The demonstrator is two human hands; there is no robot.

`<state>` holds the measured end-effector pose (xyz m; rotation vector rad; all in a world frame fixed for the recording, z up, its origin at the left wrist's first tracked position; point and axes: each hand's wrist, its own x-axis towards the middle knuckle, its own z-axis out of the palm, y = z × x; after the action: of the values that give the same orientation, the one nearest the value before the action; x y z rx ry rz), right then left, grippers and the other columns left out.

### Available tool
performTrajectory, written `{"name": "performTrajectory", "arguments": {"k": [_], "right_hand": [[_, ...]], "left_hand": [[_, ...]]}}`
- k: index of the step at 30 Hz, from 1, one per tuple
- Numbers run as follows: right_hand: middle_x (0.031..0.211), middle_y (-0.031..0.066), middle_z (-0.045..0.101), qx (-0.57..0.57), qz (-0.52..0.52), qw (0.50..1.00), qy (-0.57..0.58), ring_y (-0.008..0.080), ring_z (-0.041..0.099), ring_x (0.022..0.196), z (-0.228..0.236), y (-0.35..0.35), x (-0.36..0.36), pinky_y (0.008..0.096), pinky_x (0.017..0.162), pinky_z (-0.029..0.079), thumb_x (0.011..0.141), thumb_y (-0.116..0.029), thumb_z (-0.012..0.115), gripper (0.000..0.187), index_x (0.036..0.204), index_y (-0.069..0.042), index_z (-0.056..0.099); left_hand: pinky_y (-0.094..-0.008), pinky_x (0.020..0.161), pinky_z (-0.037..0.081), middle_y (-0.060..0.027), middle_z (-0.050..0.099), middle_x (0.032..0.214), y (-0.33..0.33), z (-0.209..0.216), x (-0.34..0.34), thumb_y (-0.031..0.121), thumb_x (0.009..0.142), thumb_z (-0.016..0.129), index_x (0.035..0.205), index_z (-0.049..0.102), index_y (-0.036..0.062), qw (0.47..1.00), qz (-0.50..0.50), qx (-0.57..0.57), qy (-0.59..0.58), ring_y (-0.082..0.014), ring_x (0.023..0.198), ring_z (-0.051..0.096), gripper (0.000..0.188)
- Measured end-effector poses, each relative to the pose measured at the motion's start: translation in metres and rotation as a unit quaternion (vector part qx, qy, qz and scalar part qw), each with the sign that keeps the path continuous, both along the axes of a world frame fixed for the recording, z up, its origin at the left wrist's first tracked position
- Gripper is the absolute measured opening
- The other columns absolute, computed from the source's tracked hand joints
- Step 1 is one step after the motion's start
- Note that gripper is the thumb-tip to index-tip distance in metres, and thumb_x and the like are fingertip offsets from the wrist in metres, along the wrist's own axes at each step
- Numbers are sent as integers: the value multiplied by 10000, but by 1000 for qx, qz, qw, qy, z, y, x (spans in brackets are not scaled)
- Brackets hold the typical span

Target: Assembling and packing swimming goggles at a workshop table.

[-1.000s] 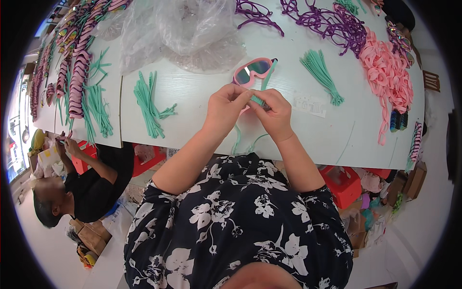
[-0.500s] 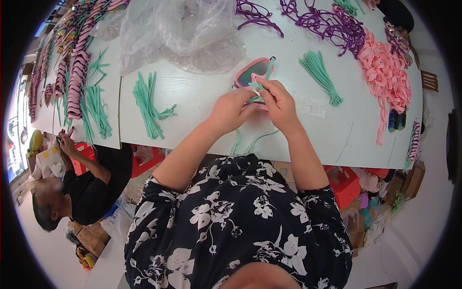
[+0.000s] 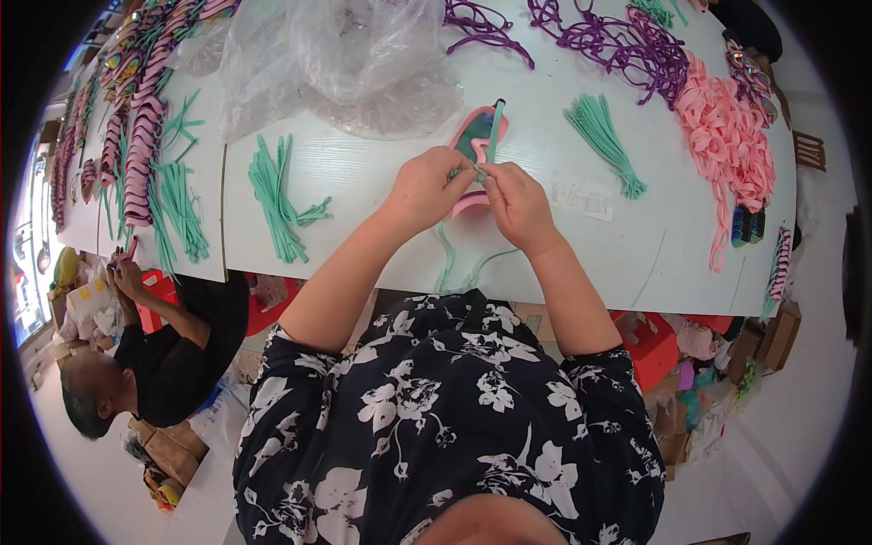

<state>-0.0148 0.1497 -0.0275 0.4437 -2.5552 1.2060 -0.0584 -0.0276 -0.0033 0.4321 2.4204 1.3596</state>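
A pair of swim goggles with a pink rim and dark greenish lenses lies on the white table in front of me, partly covered by my hands. My left hand is closed, thumb and fingers pinching a green strap over the middle of the goggles. Right against it, my right hand pinches the strap too, fingertips nearly touching the left ones. Loose strap ends hang toward the table's near edge. Another length of strap stands up beside the upper lens. Exactly how the strap runs between the fingertips is hidden.
Green strap bundles lie left, another bundle right. A clear plastic bag sits beyond. Purple frames and pink straps heap at far right. Stacked goggles line the left, where a co-worker sits.
Both hands have drawn together over the goggles, the right one shifting slightly left and down. The goggles have turned a little, and the upright strap has swung left.
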Motion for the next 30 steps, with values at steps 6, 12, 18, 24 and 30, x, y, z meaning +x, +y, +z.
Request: {"name": "performTrajectory", "arguments": {"k": [6,12,18,24,30], "right_hand": [[787,96,622,3,-11,999,-42,268,621,661,-3,-1,1,337,553,488,816,-176,709,201,944,-50,619],[794,94,627,-156,-8,979,-128,202,610,666,-10,-2,7,288,587,482,844,-124,676,163,974,-29,649],[903,98,618,-200,-27,965,-167,192,611,746,-4,-4,19,283,644,489,823,-71,670,220,1031,-22,620],[1048,114,591,-114,11,988,-108,280,614,797,6,-10,24,328,690,511,746,-52,697,303,1019,-38,567],[1013,112,614,33,0,997,71,305,623,852,34,16,-9,376,740,502,708,-103,734,284,954,-62,598]], "left_hand": [[-333,618,477,-102,624,817,1,-1,1,187,821,679,872,669,32,999,19,35,22,-222,655,591,164],[-279,601,461,-57,618,812,2,-12,5,127,800,718,875,673,33,991,44,102,69,-152,654,553,128],[-281,667,486,-85,638,968,-8,-13,10,132,795,732,958,678,46,992,27,58,107,-167,777,588,192],[-298,721,498,-127,634,1050,6,12,10,195,836,699,1072,648,29,980,-71,21,185,-184,874,618,293],[-299,803,471,-125,674,945,-9,13,-12,229,860,668,1034,646,14,976,-107,12,-188,-197,857,627,277]]}}
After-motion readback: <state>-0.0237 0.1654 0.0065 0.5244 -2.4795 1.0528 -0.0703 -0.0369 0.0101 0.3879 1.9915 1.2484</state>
